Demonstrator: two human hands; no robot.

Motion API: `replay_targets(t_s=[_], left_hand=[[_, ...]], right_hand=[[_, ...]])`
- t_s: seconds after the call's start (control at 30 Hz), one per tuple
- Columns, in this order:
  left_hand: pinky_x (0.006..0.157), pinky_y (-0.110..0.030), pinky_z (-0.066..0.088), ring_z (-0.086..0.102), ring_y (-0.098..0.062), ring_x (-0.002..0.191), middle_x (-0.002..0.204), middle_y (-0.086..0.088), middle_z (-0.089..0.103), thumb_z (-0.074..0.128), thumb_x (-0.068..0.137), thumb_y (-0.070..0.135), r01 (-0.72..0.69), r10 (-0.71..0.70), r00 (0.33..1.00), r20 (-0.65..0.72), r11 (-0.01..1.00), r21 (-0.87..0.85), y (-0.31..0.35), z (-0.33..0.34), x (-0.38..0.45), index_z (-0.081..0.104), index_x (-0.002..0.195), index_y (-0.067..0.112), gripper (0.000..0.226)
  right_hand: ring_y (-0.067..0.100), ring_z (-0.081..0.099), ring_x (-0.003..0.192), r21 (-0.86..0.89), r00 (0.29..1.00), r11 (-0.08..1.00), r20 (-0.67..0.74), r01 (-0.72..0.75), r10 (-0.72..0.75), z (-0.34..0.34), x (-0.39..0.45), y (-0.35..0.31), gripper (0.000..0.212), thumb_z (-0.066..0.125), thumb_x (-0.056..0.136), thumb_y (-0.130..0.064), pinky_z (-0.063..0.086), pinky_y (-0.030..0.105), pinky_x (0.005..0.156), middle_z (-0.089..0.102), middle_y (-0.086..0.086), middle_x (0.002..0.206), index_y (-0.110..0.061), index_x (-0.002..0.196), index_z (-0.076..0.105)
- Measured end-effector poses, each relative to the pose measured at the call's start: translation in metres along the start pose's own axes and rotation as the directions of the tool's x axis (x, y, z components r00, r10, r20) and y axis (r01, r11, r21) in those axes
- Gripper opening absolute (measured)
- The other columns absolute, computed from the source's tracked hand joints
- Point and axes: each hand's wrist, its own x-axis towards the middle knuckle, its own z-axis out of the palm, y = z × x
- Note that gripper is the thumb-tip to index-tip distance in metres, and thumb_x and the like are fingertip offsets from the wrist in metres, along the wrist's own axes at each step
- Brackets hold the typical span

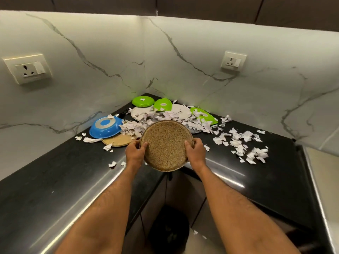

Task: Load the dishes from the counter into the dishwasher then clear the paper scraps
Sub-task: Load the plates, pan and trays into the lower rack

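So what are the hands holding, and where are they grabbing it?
A round speckled brown plate, tilted up above the counter edge. The left hand grips its left rim and the right hand grips its right rim, thumbs on the face that shows.

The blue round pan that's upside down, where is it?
In the head view, the blue round upturned pan sits on the black counter at left, near the marble wall, resting partly on a flat speckled tan plate beside the torn paper scraps.
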Motion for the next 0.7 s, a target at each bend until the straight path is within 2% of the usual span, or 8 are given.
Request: replay_targets(t_s=[0.1, 0.23, 0.37, 0.47, 0.57, 0.63, 0.7], left_hand=[[0.088, -0.04, 0.057, 0.068, -0.024, 0.098, 0.104, -0.007, 0.072, 0.072, 0.093, 0.021, 0.01, -0.011, 0.998, 0.07, 1.0, 0.017, -0.004, 0.03, -0.027, 0.068, 0.114, 0.004, 0.028], [0.079, -0.03, 0.048, 0.065, -0.022, 0.094, 0.098, -0.005, 0.068, 0.07, 0.093, 0.017, -0.009, -0.005, 0.984, 0.18, 0.997, 0.075, -0.004, 0.076, -0.071, 0.067, 0.111, 0.004, 0.022], [0.08, -0.03, 0.047, 0.06, -0.017, 0.091, 0.097, -0.003, 0.065, 0.069, 0.094, 0.015, -0.049, 0.018, 0.962, 0.274, 0.993, 0.104, -0.003, 0.117, -0.118, 0.065, 0.108, 0.008, 0.016], [0.077, -0.027, 0.047, 0.056, -0.011, 0.084, 0.092, 0.0, 0.062, 0.067, 0.094, 0.01, -0.099, 0.042, 0.915, 0.402, 0.988, 0.121, -0.009, 0.159, -0.167, 0.062, 0.102, 0.01, 0.009], [0.075, -0.024, 0.047, 0.055, -0.006, 0.081, 0.09, 0.001, 0.061, 0.065, 0.095, 0.006, -0.162, 0.063, 0.859, 0.509, 0.975, 0.153, -0.018, 0.197, -0.211, 0.062, 0.103, 0.009, 0.009], [0.078, -0.028, 0.049, 0.058, -0.012, 0.083, 0.092, -0.003, 0.064, 0.065, 0.094, 0.006, -0.207, 0.071, 0.826, 0.559, 0.961, 0.184, -0.026, 0.227, -0.243, 0.063, 0.105, 0.008, 0.012], [0.083, -0.032, 0.051, 0.06, -0.018, 0.09, 0.096, -0.005, 0.066, 0.065, 0.094, 0.006, -0.226, 0.062, 0.803, 0.593, 0.952, 0.207, -0.031, 0.254, -0.275, 0.064, 0.107, 0.008, 0.014]], right_hand=[[0.01, 0.063, 0.083, -0.035, 0.999, 0.999, -0.034, -0.004, 0.003, -0.045, -0.02, 0.023, 0.02, 0.072, 0.094, -0.025, 0.056, 0.037, 0.079, 0.065, -0.006, 0.091, -0.016, 0.104, 0.057], [0.015, 0.069, 0.088, -0.062, 0.995, 0.997, -0.091, -0.055, 0.05, -0.109, -0.047, 0.058, 0.029, 0.077, 0.089, -0.028, 0.06, 0.038, 0.077, 0.069, -0.002, 0.097, -0.017, 0.107, 0.058], [0.001, 0.065, 0.083, -0.08, 0.987, 0.992, -0.135, -0.094, 0.082, -0.165, -0.082, 0.084, 0.036, 0.083, 0.084, -0.026, 0.053, 0.019, 0.067, 0.066, -0.012, 0.094, -0.021, 0.107, 0.055], [0.0, 0.062, 0.081, -0.128, 0.966, 0.978, -0.222, -0.163, 0.132, -0.22, -0.118, 0.12, 0.039, 0.087, 0.079, -0.026, 0.044, 0.011, 0.062, 0.064, -0.013, 0.091, -0.021, 0.103, 0.056], [0.006, 0.065, 0.085, -0.158, 0.947, 0.959, -0.261, -0.234, 0.189, -0.268, -0.154, 0.156, 0.041, 0.089, 0.076, -0.025, 0.051, 0.017, 0.067, 0.067, -0.008, 0.092, -0.021, 0.1, 0.056], [0.01, 0.067, 0.089, -0.158, 0.928, 0.947, -0.297, -0.279, 0.224, -0.301, -0.178, 0.185, 0.043, 0.089, 0.072, -0.03, 0.057, 0.032, 0.075, 0.069, -0.009, 0.094, -0.024, 0.1, 0.057], [0.011, 0.069, 0.088, -0.161, 0.911, 0.935, -0.326, -0.316, 0.251, -0.33, -0.201, 0.214, 0.042, 0.088, 0.07, -0.034, 0.06, 0.041, 0.076, 0.071, -0.009, 0.093, -0.026, 0.098, 0.059]])
